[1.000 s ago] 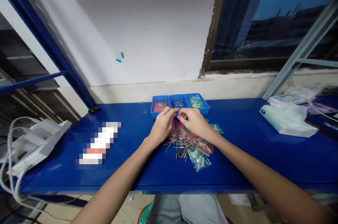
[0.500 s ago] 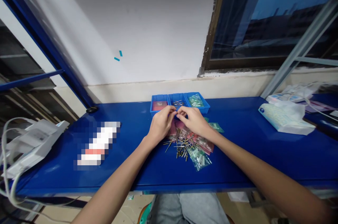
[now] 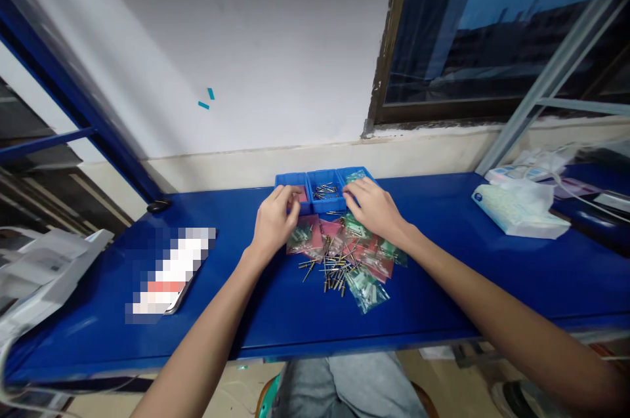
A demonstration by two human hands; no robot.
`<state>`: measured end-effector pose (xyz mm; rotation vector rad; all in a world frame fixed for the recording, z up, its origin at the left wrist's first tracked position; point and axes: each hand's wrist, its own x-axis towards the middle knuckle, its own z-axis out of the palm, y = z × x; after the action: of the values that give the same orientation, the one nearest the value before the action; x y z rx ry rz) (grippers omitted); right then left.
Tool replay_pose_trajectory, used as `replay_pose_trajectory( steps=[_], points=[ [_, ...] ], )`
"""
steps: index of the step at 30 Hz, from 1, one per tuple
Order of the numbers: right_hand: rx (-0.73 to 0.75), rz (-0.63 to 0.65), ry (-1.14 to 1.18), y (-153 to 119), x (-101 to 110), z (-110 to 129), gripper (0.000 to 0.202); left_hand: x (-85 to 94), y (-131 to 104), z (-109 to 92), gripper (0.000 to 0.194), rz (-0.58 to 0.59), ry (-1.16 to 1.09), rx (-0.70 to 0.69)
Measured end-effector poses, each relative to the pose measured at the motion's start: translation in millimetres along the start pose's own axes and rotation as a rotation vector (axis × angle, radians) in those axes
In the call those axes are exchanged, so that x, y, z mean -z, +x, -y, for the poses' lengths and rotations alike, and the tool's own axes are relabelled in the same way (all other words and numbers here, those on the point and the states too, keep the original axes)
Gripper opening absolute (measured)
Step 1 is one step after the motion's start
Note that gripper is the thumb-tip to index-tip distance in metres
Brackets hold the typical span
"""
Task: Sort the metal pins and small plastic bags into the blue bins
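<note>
My left hand (image 3: 275,218) is at the left compartment of a blue bin set (image 3: 325,203), its fingers loosely curled and parted from the thumb, with nothing visible in them. By the right compartment, my right hand (image 3: 374,208) has bent, slightly spread fingers and also shows nothing held. Metal rivets (image 3: 325,191) lie in the middle compartment. Below the hands are a loose pile of rivets (image 3: 335,273), pink packets (image 3: 304,235) and green clear bags (image 3: 367,290). My right hand partly covers the green bags in the right compartment.
A pixelated flat item (image 3: 177,267) lies on the blue table (image 3: 443,287) at the left. White equipment (image 3: 54,267) with cables stands at the far left edge. At the right are a tissue pack (image 3: 522,208) and more cables. The wall (image 3: 270,77) rises behind the bins.
My hands were together with fingertips pinched in front of the bins; they have moved apart, left hand leftward, right hand slightly up and right. The camera view has shifted a little.
</note>
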<state>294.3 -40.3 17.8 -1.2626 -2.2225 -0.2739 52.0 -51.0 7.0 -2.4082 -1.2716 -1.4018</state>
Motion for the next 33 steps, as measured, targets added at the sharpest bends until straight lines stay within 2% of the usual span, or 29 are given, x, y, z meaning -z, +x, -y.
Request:
replay_pose_trajectory(
  steps=[4,11,22,28,33],
  points=[
    [-0.026,0.094,0.138,-9.4,4.5,-1.9,0.024,-2.0,-0.6,-0.8,0.019,0.041,0.001,-0.022],
    [0.074,0.179,0.174,-8.1,3.6,5.3,0.024,-7.2,-3.2,-3.5,0.017,0.131,0.022,-0.056],
    [0.074,0.198,0.138,-8.0,5.8,0.8,0.024,-9.7,-4.1,-4.2,0.018,0.189,-0.004,-0.071],
    [0.091,0.195,0.104,-9.6,7.9,5.2,0.022,-6.9,-3.2,-11.6,0.018,0.416,-0.062,-0.132],
    [0.103,0.204,0.093,-10.5,7.5,7.3,0.021,-7.9,-2.8,-11.6,0.020,0.472,-0.106,-0.115]
  ],
)
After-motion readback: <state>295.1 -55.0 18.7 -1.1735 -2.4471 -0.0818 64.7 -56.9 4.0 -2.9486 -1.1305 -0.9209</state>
